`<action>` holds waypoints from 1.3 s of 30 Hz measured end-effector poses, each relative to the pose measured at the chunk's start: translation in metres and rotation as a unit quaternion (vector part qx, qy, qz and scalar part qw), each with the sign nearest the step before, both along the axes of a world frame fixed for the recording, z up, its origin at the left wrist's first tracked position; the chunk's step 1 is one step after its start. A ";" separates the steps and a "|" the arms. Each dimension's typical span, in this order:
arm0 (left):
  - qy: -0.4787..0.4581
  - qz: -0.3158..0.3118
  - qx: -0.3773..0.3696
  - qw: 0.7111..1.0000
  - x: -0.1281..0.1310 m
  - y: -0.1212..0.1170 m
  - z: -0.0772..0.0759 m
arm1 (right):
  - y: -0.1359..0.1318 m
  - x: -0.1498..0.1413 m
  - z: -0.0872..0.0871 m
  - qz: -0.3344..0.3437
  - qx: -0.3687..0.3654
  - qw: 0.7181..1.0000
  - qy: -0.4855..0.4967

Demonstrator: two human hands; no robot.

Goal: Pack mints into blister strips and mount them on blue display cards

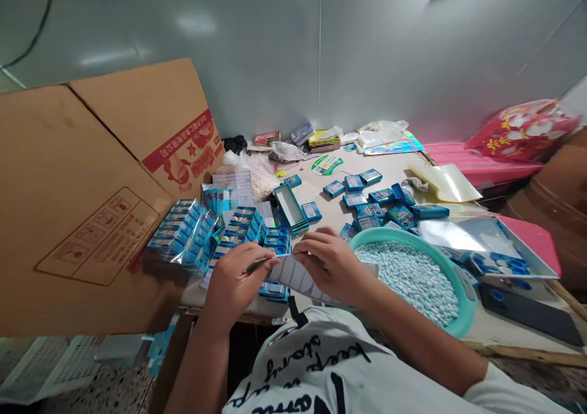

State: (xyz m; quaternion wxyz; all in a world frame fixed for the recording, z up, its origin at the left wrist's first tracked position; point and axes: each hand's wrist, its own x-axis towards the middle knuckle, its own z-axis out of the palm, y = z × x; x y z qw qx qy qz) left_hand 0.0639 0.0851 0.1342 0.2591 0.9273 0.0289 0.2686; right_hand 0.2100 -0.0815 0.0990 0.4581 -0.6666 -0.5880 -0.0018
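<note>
Both my hands meet in front of my chest at the table's near edge. My left hand (241,279) is closed, thumb and forefinger pinched together by the left end of a white strip with grey cross lines (298,278). Over the strip, my right hand (330,264) has its fingers bent into a pinch, almost touching the left fingertips. What exactly each pinch grips is too small to make out. Small blue boxes (276,241) stand in rows just beyond and left of my hands. An open blue tray-like box (292,208) lies behind them.
A turquoise basin (468,316) full of pale blue pellets (413,279) stands right, near a dark phone (532,313). Loose blue boxes (369,195) lie farther back. A big cardboard carton (92,218) walls off the left. Plastic bags (383,134) lie against the wall.
</note>
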 end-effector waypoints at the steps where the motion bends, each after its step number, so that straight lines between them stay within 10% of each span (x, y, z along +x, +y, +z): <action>1: 0.008 -0.002 -0.006 1.000 0.000 -0.001 0.000 | 0.000 0.000 0.001 0.003 -0.004 1.000 0.000; 13: -0.169 0.055 0.293 0.939 0.001 -0.001 -0.029 | -0.002 0.000 0.002 -0.031 -0.028 0.991 0.127; 24: -0.123 0.015 0.330 0.936 -0.018 -0.008 -0.058 | -0.007 0.008 -0.002 -0.076 0.000 0.974 0.214; 30: -0.153 0.037 0.087 0.984 -0.017 -0.013 -0.078 | -0.018 0.037 -0.017 -0.146 -0.003 0.962 0.231; 35: -0.212 0.220 -0.313 0.899 -0.015 -0.002 -0.087 | -0.046 0.068 -0.054 -0.214 -0.076 0.942 0.247; 39: -0.138 0.227 -0.319 0.910 -0.021 0.002 -0.089 | -0.069 0.079 -0.080 -0.248 -0.119 0.920 0.279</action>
